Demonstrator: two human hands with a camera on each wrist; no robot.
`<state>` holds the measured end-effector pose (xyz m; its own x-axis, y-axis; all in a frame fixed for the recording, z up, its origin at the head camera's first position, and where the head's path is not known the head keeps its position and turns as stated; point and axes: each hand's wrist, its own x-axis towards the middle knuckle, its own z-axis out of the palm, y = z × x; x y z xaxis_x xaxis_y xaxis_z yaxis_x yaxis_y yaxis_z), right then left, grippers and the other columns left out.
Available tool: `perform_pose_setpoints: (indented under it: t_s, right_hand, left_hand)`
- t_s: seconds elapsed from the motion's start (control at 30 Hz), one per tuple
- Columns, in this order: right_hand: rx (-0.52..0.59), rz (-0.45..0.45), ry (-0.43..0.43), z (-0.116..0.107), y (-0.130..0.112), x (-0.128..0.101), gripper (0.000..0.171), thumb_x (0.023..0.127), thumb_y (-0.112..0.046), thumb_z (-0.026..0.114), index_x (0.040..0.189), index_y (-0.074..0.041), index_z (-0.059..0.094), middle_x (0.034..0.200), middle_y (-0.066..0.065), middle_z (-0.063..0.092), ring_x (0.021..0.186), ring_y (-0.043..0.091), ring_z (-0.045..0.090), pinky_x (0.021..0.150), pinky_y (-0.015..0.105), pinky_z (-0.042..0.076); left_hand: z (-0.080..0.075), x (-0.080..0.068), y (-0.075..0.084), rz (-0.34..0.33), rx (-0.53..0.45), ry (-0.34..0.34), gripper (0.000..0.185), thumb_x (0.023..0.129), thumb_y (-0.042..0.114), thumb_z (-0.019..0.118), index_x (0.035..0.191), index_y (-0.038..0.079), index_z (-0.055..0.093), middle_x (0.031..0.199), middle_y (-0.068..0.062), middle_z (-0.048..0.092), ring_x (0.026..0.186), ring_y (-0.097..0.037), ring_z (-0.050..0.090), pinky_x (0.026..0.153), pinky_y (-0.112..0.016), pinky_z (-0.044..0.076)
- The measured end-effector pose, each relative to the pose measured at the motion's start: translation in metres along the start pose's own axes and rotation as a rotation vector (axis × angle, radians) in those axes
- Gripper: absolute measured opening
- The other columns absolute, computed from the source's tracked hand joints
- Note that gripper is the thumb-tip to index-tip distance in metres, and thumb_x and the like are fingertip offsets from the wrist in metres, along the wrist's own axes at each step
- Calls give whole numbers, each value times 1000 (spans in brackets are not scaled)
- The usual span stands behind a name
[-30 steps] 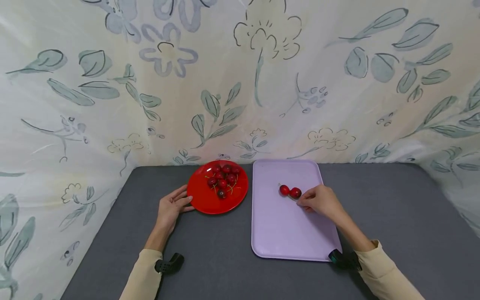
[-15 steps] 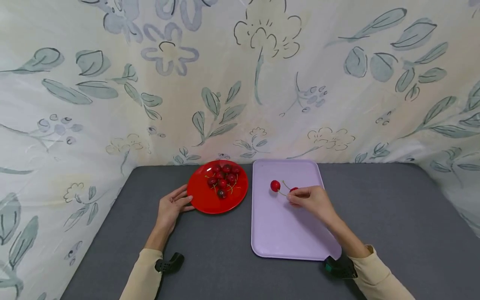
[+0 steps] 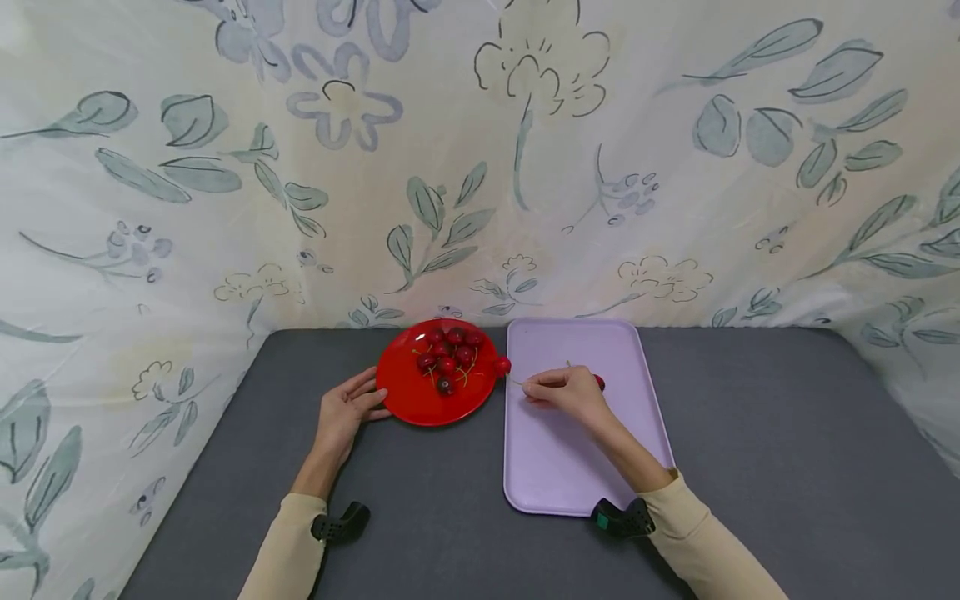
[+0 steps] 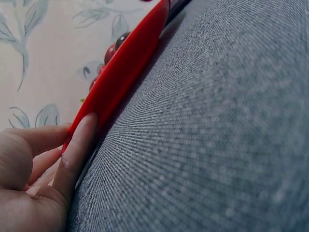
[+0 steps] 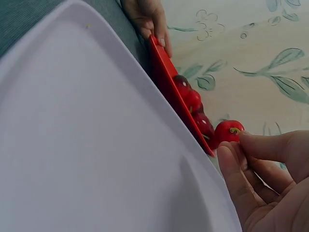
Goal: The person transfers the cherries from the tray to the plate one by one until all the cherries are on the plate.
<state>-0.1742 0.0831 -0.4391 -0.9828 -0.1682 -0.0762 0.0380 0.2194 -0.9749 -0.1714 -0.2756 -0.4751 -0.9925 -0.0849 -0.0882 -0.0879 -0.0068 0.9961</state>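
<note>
Grey table [image 3: 750, 417]: red plate [image 3: 408, 404], lilac tray [image 3: 562, 467] side by side.

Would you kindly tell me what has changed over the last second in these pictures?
The right hand picked the cherry up by its stem and carried it left from the middle of the lilac tray to the red plate's edge. The left hand stayed resting at the plate's rim.
</note>
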Motion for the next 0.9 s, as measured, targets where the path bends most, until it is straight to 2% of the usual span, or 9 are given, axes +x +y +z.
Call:
perform_pose_setpoints:
  t_s: [0.13, 0.3, 0.4, 0.67, 0.9]
  right_hand:
    - [14, 5, -10, 16, -1, 11, 22, 87, -7, 74, 101, 10, 73, 84, 15, 74, 68, 9, 69, 67, 23, 60]
    - [100, 14, -36, 34, -2, 22, 22, 86, -2, 73, 100, 14, 71, 82, 17, 73, 64, 8, 67, 64, 23, 60]
    - [93, 21, -33, 41, -3, 25, 20, 86, -2, 73, 99, 14, 71, 80, 17, 72, 61, 7, 66, 62, 21, 59]
    - [149, 76, -1, 54, -9, 32, 17, 87, 0, 71, 97, 14, 71, 80, 17, 72, 60, 8, 66, 62, 23, 60]
    - [158, 144, -16, 60, -12, 37, 17, 87, 2, 70, 96, 16, 70, 77, 17, 72, 57, 9, 66, 59, 23, 60]
  left_hand:
    - [1, 1, 1, -5, 6, 6, 55, 94, 6, 65, 145, 4, 45, 135, -22, 54, 91, -13, 70, 77, -34, 60]
    - [1, 1, 2, -9, 11, 13, 54, 95, 7, 64, 145, 4, 46, 135, -22, 55, 92, -14, 70, 77, -34, 60]
    - [1, 1, 2, -13, 16, 15, 54, 95, 7, 64, 145, 4, 46, 135, -22, 55, 92, -14, 70, 77, -34, 60]
    - [1, 1, 1, -24, 26, 20, 54, 95, 8, 64, 145, 4, 46, 136, -21, 55, 92, -13, 70, 77, -34, 60]
    - [1, 2, 2, -25, 14, 19, 53, 95, 7, 64, 145, 4, 46, 136, -21, 54, 91, -14, 70, 77, -34, 60]
